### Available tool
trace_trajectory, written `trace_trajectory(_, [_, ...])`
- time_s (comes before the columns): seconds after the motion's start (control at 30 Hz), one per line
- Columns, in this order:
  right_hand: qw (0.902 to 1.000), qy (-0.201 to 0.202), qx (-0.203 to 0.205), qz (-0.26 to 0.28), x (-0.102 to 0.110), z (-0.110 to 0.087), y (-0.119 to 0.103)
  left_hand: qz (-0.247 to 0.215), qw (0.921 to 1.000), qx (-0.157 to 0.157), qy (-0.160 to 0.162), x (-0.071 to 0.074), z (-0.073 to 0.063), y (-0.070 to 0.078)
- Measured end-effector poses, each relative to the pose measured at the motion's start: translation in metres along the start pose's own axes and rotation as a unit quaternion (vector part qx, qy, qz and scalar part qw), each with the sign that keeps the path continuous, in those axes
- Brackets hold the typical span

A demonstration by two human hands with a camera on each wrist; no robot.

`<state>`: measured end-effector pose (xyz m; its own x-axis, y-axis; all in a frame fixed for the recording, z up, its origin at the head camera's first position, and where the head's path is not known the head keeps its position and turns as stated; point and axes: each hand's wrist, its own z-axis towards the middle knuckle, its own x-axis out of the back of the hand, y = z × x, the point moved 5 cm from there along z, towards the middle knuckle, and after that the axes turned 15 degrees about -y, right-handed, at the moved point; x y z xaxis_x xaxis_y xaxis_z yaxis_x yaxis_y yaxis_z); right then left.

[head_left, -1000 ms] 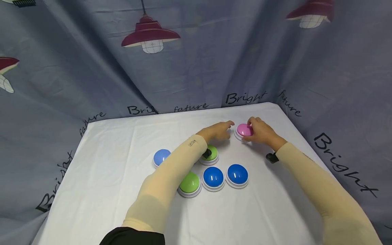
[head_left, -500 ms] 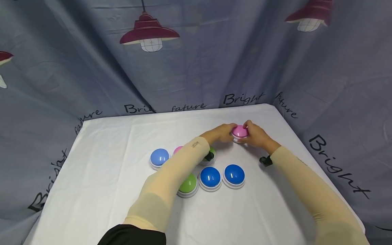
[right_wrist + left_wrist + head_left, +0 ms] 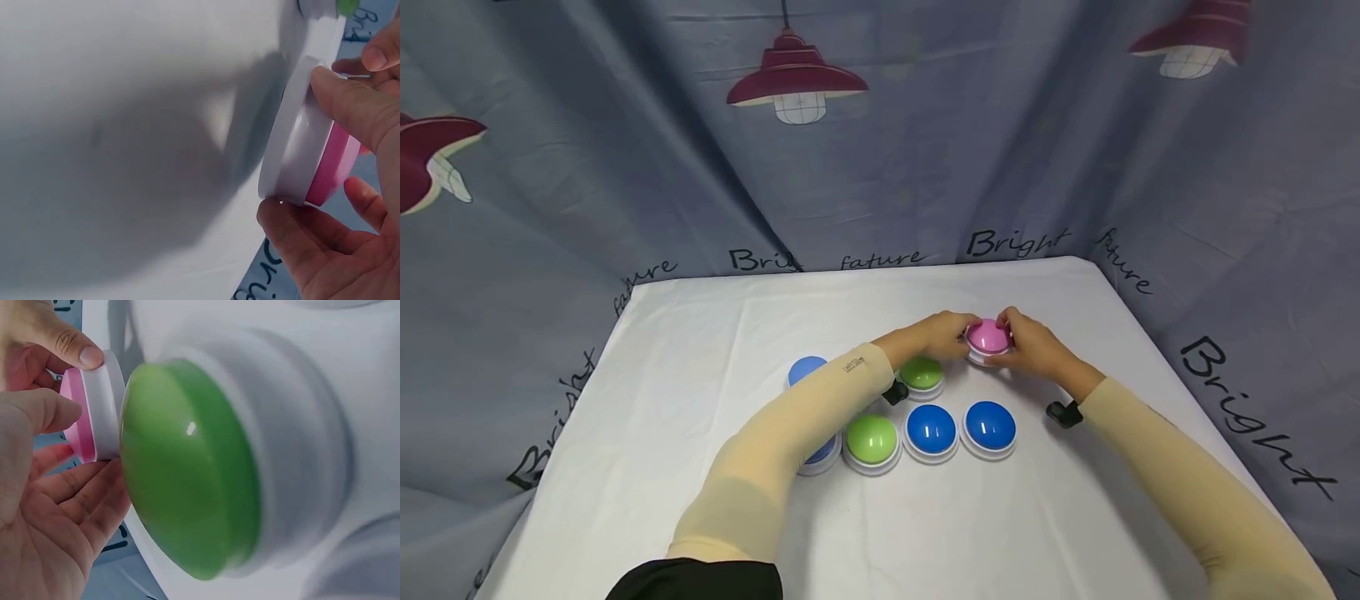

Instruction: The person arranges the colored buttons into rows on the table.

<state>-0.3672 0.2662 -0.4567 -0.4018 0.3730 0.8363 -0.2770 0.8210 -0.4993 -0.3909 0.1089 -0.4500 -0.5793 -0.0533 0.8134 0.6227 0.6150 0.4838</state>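
Both hands are at a push button with a pink dome and a white round base, towards the back right of the table. My right hand grips its right side. In the right wrist view the thumb lies along the white base and fingers meet the opposite edge. From the left, my left hand holds the same button. Its thumb is at the pink dome and its fingers lie against the base in the left wrist view. The base is close over the cloth. A green button stands beside my left wrist.
A front row has a green button, two blue buttons and another blue button partly under my left forearm. A lighter blue button shows behind that sleeve. White cloth covers the table; a grey curtain hangs behind.
My left hand has come from just left of the pink button to hold it. The button has moved left and slightly towards me with the right hand. The head view has shifted a little.
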Motion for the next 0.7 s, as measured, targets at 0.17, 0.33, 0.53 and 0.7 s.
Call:
trace_trajectory(0.17, [0.9999,-0.006,0.011,0.005,-0.007,-0.009,-0.009,0.017,0.9998,0.01,-0.009,-0.005,-0.019,0.005])
trace_trajectory(0.33, [0.9997,-0.017,0.018,0.003,-0.017,-0.016,-0.014,0.04,0.999,0.011,-0.018,-0.011,-0.031,0.009])
trace_trajectory(0.53, [0.9989,-0.016,0.043,0.007,-0.021,-0.022,-0.017,0.052,0.9985,0.014,-0.012,-0.013,-0.038,0.012])
trace_trajectory(0.7, [0.9969,-0.023,0.075,0.014,-0.027,-0.025,-0.017,0.067,0.9969,0.033,-0.024,-0.018,-0.04,0.01])
